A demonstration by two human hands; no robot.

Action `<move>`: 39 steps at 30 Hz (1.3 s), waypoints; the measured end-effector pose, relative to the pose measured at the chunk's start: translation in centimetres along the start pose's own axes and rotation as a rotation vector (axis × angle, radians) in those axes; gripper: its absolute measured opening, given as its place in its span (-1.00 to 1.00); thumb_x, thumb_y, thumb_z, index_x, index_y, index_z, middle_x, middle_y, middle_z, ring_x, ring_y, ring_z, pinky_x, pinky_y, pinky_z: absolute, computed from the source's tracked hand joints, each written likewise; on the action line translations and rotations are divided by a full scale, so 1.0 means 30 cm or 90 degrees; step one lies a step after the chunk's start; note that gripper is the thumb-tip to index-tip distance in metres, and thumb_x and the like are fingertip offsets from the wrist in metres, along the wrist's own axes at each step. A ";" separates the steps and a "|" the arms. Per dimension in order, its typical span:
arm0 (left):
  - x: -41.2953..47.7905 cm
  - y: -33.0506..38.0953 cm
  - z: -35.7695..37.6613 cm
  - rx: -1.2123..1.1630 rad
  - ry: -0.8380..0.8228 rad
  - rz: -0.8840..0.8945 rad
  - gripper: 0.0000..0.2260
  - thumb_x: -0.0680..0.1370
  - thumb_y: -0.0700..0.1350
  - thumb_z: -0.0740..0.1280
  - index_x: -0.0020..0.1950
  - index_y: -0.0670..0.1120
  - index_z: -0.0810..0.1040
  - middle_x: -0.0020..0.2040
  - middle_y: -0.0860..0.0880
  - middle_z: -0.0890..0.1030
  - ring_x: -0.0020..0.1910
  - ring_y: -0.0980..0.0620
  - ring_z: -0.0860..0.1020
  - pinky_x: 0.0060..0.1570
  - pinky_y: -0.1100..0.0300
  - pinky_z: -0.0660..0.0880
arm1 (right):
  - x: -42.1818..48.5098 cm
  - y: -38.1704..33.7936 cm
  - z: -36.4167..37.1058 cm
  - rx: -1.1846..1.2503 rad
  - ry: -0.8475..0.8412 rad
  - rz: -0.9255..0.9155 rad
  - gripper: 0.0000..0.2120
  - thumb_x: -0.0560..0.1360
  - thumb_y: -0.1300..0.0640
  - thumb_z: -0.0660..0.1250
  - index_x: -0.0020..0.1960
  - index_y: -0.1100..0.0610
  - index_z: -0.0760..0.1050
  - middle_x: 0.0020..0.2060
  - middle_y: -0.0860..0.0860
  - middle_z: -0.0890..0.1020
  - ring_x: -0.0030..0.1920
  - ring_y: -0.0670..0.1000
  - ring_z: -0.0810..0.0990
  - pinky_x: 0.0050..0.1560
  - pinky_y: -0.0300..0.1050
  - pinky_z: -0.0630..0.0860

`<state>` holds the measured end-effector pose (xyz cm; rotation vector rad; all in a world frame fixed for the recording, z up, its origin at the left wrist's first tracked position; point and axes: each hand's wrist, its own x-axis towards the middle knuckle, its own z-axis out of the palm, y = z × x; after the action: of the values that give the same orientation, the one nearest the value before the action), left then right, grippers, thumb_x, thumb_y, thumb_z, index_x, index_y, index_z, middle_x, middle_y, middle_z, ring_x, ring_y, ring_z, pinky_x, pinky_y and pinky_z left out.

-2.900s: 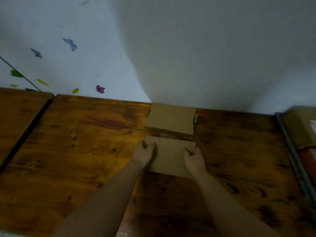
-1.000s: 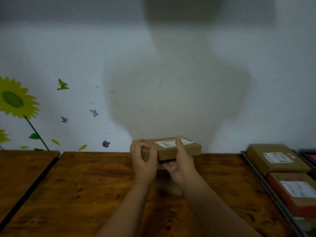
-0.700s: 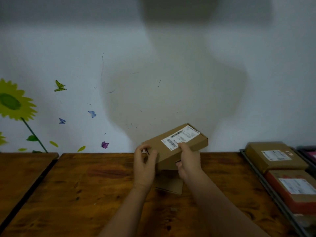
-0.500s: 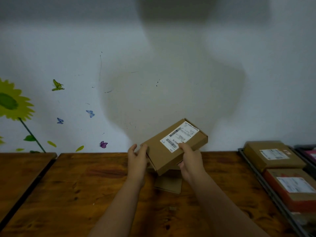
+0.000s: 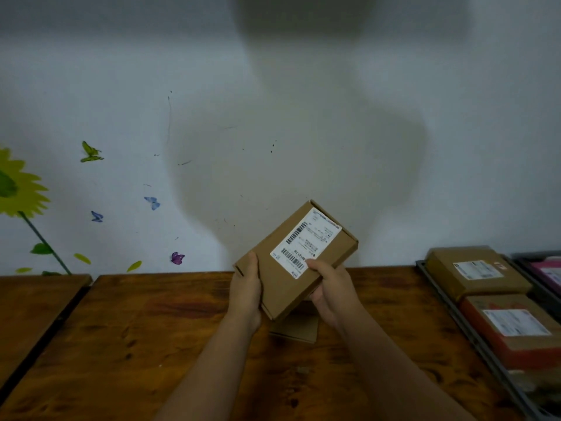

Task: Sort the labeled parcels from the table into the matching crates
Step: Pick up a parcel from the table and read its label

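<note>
Cardboard parcel (image 5: 291, 265) held tilted above wooden table (image 5: 136, 344), label up; left hand (image 5: 246, 288), right hand (image 5: 332, 288) gripped its edges. Label-reading step; next, matching crate (image 5: 446, 296).

The white wall (image 5: 303, 86) carries a sunflower sticker (image 5: 18, 189) at the left edge (only partly in view), small butterfly stickers (image 5: 153, 202) in green, blue and purple, and a broad shadow (image 5: 303, 165).

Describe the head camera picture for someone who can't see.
The left hand and right hand hold a brown parcel tilted above a wooden table, white label showing. Another parcel lies beneath; labeled parcels sit in a crate at right.
</note>
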<state>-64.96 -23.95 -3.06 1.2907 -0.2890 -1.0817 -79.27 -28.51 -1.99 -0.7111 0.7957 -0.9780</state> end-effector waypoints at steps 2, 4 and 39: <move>-0.004 -0.001 -0.001 -0.017 0.001 -0.004 -0.61 0.62 0.29 0.22 0.19 0.02 0.59 -0.03 -0.12 0.75 -0.04 -0.19 0.73 -0.03 -0.22 0.66 | 0.002 -0.002 -0.006 0.006 -0.020 0.007 -0.52 0.63 0.32 0.29 0.51 0.08 0.35 0.23 0.16 0.68 0.19 0.20 0.70 0.23 0.36 0.58; -0.011 0.000 0.000 -0.021 0.011 0.007 -0.58 0.61 0.31 0.22 0.17 0.01 0.61 -0.04 -0.11 0.75 -0.06 -0.18 0.73 -0.02 -0.22 0.66 | 0.001 -0.005 -0.012 0.015 -0.041 0.013 -0.53 0.63 0.34 0.25 0.51 0.08 0.36 0.24 0.16 0.68 0.20 0.21 0.69 0.23 0.33 0.59; -0.068 0.034 0.103 0.178 -0.051 0.151 -0.56 0.64 0.35 -0.05 0.21 0.18 0.49 0.09 0.03 0.68 0.07 0.01 0.66 0.15 -0.14 0.61 | -0.002 -0.057 0.001 -0.073 0.149 -0.112 -0.65 0.64 -0.10 0.31 0.19 0.19 0.56 -0.01 0.12 0.76 -0.02 0.12 0.77 -0.02 0.08 0.68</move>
<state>-67.71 -24.43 -0.41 1.4200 -0.6562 -0.9132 -80.01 -29.10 -0.57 -0.7854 1.0125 -1.1971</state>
